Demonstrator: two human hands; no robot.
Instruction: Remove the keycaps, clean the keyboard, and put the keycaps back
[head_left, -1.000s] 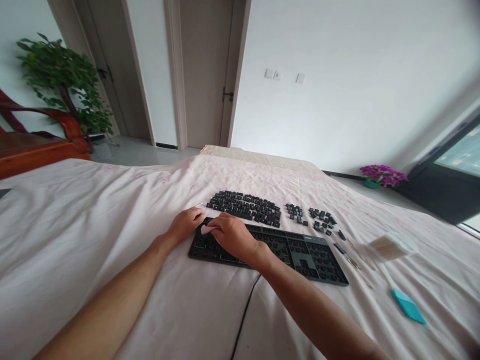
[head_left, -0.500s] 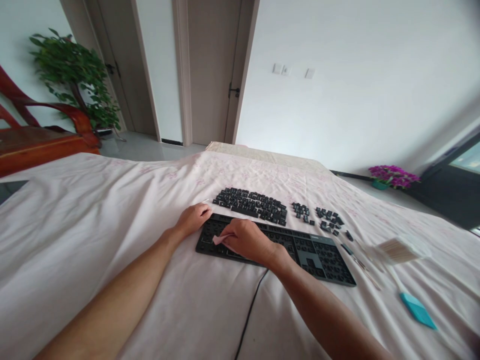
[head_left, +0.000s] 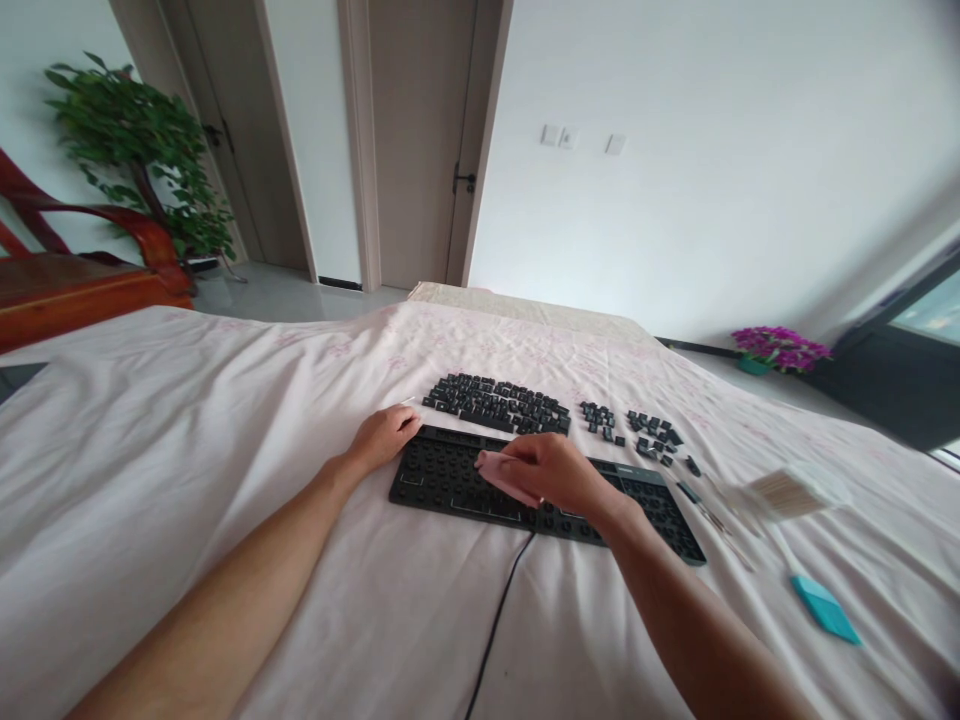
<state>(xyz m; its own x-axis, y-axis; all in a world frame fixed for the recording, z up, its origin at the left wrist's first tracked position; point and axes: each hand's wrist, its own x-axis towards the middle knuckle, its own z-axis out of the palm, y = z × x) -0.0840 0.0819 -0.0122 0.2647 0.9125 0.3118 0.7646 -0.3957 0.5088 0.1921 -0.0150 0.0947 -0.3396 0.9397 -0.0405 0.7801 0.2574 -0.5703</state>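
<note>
A black keyboard (head_left: 450,480) with its keycaps off lies on the bed sheet, bare switches showing. My left hand (head_left: 386,435) is closed at its upper left corner, fingers curled against the edge. A thin white stick (head_left: 408,401) pokes out just beyond those fingers; I cannot tell whether they hold it. Above the middle of the keyboard, my right hand (head_left: 562,475) pinches a folded pink cloth (head_left: 510,478), hiding some of the switches beneath. Loose black keycaps (head_left: 495,402) are laid out in groups behind the keyboard, with a smaller group (head_left: 652,435) to the right.
To the right lie a slim dark-handled tool (head_left: 701,507), a clear pack of cotton swabs (head_left: 795,492) and a brush with a teal handle (head_left: 825,608). A black cable (head_left: 499,620) runs from the keyboard towards me. A wooden chair (head_left: 97,270) stands at left.
My right hand has moved right with the pink cloth, from the keyboard's left end to its middle, uncovering the switches at left. My left hand keeps its place at the corner.
</note>
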